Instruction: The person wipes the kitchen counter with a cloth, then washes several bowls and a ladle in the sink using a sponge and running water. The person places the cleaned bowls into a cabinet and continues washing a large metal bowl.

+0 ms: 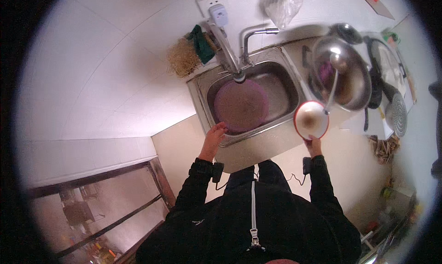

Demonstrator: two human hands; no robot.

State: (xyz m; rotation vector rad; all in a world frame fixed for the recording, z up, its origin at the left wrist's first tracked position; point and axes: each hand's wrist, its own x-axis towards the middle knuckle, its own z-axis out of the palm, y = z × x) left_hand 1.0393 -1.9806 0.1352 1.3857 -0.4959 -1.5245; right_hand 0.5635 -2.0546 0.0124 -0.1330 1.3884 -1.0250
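A white bowl with a red rim (310, 119) is in my right hand (313, 145), which grips it by its near edge. It is beside the sink's right front corner, with a brownish patch inside it. My left hand (215, 138) is at the front left of the stainless steel sink (278, 94), fingers bent by the edge of a round purple-rimmed basin (241, 105). Whether those fingers touch the basin I cannot tell. Brownish contents or a brownish surface fill the basin, under the faucet spout (239, 76).
Right of the sink stands a large metal pot (359, 87); a ladle (333, 87) leans in it, its handle end reaching the bowl. A perforated metal skimmer (399, 115) lies farther right. Behind the sink are a fibrous scrubber (183, 56), a dark green cloth (202, 46) and a second tap (259, 32).
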